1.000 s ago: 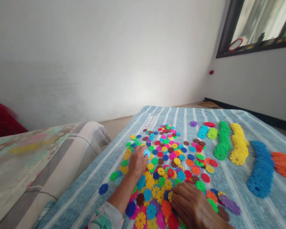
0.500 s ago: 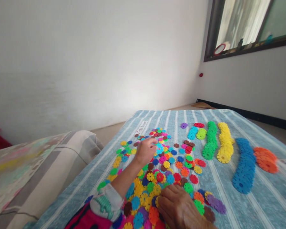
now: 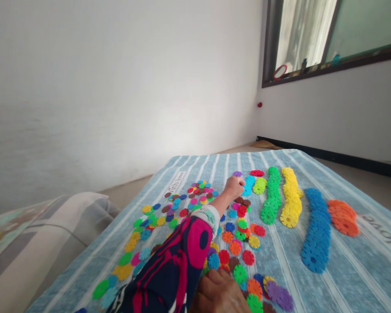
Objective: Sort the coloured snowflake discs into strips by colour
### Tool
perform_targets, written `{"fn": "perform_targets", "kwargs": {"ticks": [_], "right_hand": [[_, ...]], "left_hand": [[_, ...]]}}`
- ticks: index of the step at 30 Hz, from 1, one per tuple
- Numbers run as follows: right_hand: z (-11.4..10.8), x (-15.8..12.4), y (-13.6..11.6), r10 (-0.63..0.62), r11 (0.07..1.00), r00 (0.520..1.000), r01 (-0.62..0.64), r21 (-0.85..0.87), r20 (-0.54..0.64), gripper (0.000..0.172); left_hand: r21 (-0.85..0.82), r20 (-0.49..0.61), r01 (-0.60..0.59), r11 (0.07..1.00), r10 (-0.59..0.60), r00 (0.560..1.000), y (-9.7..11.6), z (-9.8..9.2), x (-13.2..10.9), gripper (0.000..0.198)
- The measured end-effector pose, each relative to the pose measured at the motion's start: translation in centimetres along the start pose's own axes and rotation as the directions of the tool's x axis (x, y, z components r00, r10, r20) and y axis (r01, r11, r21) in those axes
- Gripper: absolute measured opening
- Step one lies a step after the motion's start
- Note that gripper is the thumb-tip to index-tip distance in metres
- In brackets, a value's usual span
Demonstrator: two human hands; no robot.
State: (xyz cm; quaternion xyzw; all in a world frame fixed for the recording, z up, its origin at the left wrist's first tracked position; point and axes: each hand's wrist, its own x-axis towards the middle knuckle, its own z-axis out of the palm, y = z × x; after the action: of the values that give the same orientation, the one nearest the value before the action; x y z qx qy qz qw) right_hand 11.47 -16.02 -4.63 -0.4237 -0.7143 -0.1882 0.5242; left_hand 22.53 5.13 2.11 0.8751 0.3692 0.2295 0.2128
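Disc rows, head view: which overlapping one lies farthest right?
The orange row: it alone lies right of the dark blue row, next to the "love" print.

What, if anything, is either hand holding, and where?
Can't tell. Left hand is curled at the light-blue discs, its grip unclear; right hand is among loose discs, fingertips hidden.

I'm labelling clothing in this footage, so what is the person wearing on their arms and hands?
The left hand is ungloved. Its sleeve is dark navy with bold magenta streaks and patches, ending in a pale grey cuff with a teal-green pattern. The right hand is ungloved too; its sleeve isn't visible.
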Motion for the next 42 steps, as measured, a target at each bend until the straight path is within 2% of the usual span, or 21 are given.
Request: {"fn": "perform_targets", "kwargs": {"ticks": [3, 7, 11, 14, 17, 23, 28, 33, 37, 40, 42], "right_hand": [[0.1, 0.0, 0.1, -0.003, 1.0, 1.0, 0.003, -0.008, 0.027, 0.022], [-0.2, 0.2, 0.1, -0.014, 1.0, 0.995, 0.013, 0.018, 0.098, 0.015], [-0.8, 0.4, -0.1, 0.005, 0.999, 0.992, -0.01, 0.04, 0.123, 0.014], [-1.3, 0.3, -0.3, 0.021, 0.998, 0.985, -0.031, 0.057, 0.17, 0.018], [-2.2, 0.3, -0.5, 0.035, 0.993, 0.953, -0.066, 0.095, 0.302, 0.018], [-4.5, 0.8, -0.7, 0.016, 0.989, 0.849, -0.091, 0.118, 0.527, 0.017], [-5.8, 1.2, -0.5, -0.004, 0.984, 0.83, -0.095, 0.149, 0.557, 0.022], [-6.4, 1.2, 0.1, -0.03, 0.997, 0.84, -0.017, 0.082, 0.542, 0.027], [-6.8, 0.9, 1.2, -0.01, 1.0, 0.845, 0.017, -0.007, 0.534, 0.029], [-7.1, 0.7, 2.3, 0.018, 0.998, 0.859, 0.018, -0.065, 0.511, 0.031], [-7.3, 0.7, 3.0, 0.038, 0.993, 0.868, 0.022, -0.115, 0.496, 0.031]], "left_hand": [[0.033, 0.017, -0.008, 0.999, 0.007, 1.0, -0.4, 0.8, 0.6, 0.031], [0.08, 0.029, -0.04, 0.996, 0.038, 0.999, -0.3, 0.9, 0.8, 0.028], [0.133, 0.011, -0.057, 0.99, 0.056, 0.998, -0.3, -0.2, 0.4, 0.024], [0.16, 0.015, -0.074, 0.984, 0.073, 0.997, -0.6, -1.7, -1.2, 0.025], [0.166, 0.085, -0.127, 0.978, 0.115, 0.99, -1.2, -3.4, -4.4, 0.023], [0.11, 0.278, -0.266, 0.958, 0.227, 0.933, -2.6, -6.1, -13.6, 0.017], [0.129, 0.311, -0.29, 0.948, 0.239, 0.92, -4.2, -8.8, -19.5, 0.021], [0.191, 0.263, -0.248, 0.95, 0.194, 0.945, -6.0, -11.4, -23.4, 0.024], [0.251, 0.161, -0.125, 0.96, 0.086, 0.983, -7.3, -12.9, -26.2, 0.026], [0.273, 0.079, -0.021, 0.962, 0.0, 0.997, -7.3, -13.7, -28.3, 0.025], [0.257, 0.046, 0.019, 0.966, -0.032, 0.998, -6.5, -14.0, -29.7, 0.023]]}}
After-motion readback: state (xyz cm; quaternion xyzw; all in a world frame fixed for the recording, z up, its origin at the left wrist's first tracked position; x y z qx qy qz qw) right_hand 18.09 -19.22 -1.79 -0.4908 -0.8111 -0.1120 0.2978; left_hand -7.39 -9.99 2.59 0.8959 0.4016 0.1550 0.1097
